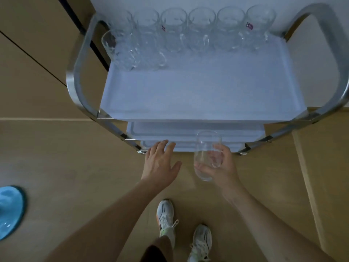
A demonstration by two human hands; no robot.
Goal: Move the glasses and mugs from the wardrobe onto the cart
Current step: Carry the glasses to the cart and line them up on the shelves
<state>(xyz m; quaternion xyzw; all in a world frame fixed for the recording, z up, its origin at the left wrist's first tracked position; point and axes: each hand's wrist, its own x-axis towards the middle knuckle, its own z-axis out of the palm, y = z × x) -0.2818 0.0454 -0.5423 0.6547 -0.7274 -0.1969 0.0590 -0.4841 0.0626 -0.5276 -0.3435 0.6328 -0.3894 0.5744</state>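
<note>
Clear tall drinking glass (207,155), upright, gripped in the right hand (220,165) just short of the white steel-framed cart (198,95); its free top shelf lies ahead, seemingly higher. Left hand (160,161) splayed, empty.

Pale wooden plank floor (66,157) under dim, bluish light. A white wall (207,2) lies ahead; a round blue object (9,210) sits at the left edge.
</note>
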